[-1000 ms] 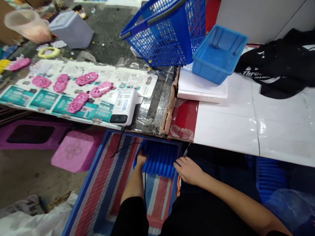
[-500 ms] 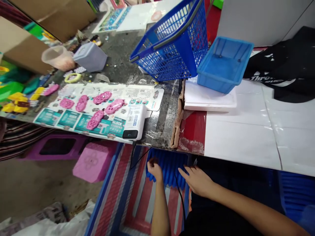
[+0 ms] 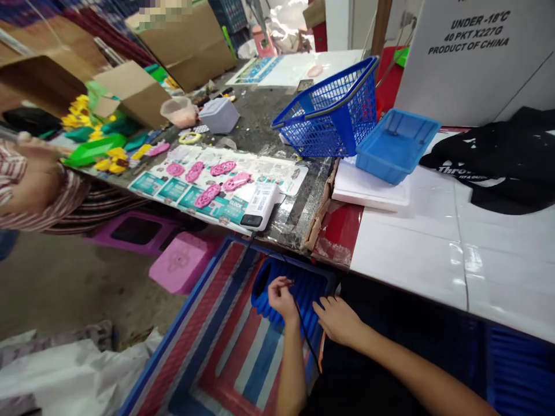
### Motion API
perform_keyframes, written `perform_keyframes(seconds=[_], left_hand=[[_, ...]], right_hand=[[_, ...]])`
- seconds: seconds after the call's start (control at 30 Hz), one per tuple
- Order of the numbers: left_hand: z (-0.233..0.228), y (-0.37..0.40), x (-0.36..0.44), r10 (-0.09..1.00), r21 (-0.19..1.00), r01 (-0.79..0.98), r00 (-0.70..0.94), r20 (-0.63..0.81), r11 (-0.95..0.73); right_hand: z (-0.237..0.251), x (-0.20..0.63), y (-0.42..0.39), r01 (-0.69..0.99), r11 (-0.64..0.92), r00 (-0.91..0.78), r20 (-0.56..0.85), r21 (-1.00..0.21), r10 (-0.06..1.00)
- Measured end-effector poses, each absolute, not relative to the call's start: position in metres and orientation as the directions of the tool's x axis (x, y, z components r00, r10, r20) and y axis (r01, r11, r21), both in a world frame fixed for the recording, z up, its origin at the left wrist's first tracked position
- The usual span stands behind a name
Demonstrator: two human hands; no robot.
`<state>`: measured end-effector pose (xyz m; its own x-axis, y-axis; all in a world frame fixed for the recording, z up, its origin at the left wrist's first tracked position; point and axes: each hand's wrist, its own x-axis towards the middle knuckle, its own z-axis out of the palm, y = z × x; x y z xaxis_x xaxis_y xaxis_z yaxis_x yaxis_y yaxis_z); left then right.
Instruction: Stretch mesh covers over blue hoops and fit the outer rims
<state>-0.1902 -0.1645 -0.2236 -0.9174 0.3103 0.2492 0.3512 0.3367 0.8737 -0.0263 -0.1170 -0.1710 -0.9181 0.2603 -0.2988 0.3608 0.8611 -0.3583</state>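
Note:
Below the table edge lies a bundle of blue ribbed tubing (image 3: 269,277), partly covered by my hands. My left hand (image 3: 281,297) is over it, fingers curled in; a small dark spot shows at the fingertips, too small to name. Beside it, my right hand (image 3: 339,319) rests at the right side of the tubing with its bent fingers spread apart. A thin black cable (image 3: 307,338) runs past my left wrist, between my two forearms. On the table, a white power bank (image 3: 262,207) lies near several pink openwork pieces (image 3: 208,195) on a printed sheet.
A blue basket (image 3: 342,130) and a light blue bin (image 3: 394,147) stand on the table. At the left another person's arm (image 3: 30,185) reaches near yellow and green pieces. Red, white and blue striped sheeting (image 3: 217,318) lies below. Pink stools (image 3: 184,260) stand beside it.
The view has shifted, bringing more of the table's far side and the other person's arm into frame. My left hand has come closer to my right hand, its fingers still curled.

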Motion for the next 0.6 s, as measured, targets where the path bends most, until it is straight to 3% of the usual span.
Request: perform_keyframes(seconds=[0.1, 0.17, 0.23, 0.3, 0.37, 0.4, 0.47, 0.5, 0.6], left_hand=[[-0.173, -0.175, -0.223, 0.169, 0.861, 0.382, -0.924, 0.344, 0.336], [-0.132, -0.171, -0.249, 0.052, 0.815, 0.499, -0.860, 0.508, 0.293], [-0.092, -0.152, -0.272, 0.055, 0.705, 0.671, -0.732, 0.679, 0.231], [-0.061, -0.122, -0.289, 0.314, 0.562, 0.788, -0.616, 0.723, 0.251], [-0.042, -0.090, -0.302, 0.634, 0.367, 0.866, -0.500, 0.590, 0.341], [-0.037, -0.076, -0.306, 0.725, 0.291, 0.873, -0.487, 0.487, 0.391], [-0.036, -0.057, -0.310, 0.802, 0.185, 0.855, -0.518, 0.297, 0.484], [-0.038, -0.051, -0.311, 0.813, 0.143, 0.848, -0.530, 0.242, 0.510], [-0.048, -0.046, -0.314, 0.826, 0.042, 0.854, -0.513, 0.233, 0.518]], right_hand=[[-0.169, -0.018, -0.114, 0.330, 0.858, -0.931, -0.284, -0.395, 0.227], [-0.168, -0.015, -0.115, 0.308, 0.856, -0.942, -0.262, -0.415, 0.212], [-0.169, -0.013, -0.117, 0.303, 0.856, -0.945, -0.246, -0.419, 0.214], [-0.168, -0.011, -0.119, 0.293, 0.857, -0.950, -0.232, -0.423, 0.210], [-0.163, -0.007, -0.117, 0.213, 0.855, -0.974, -0.172, -0.472, 0.148], [-0.159, -0.003, -0.114, 0.144, 0.847, -0.988, -0.117, -0.511, 0.097], [-0.147, 0.012, -0.104, 0.023, 0.815, -1.000, 0.004, -0.579, 0.031], [-0.141, 0.023, -0.097, 0.006, 0.800, -0.998, 0.052, -0.600, 0.047], [-0.125, 0.071, -0.079, 0.147, 0.762, -0.947, 0.133, -0.630, 0.292]])
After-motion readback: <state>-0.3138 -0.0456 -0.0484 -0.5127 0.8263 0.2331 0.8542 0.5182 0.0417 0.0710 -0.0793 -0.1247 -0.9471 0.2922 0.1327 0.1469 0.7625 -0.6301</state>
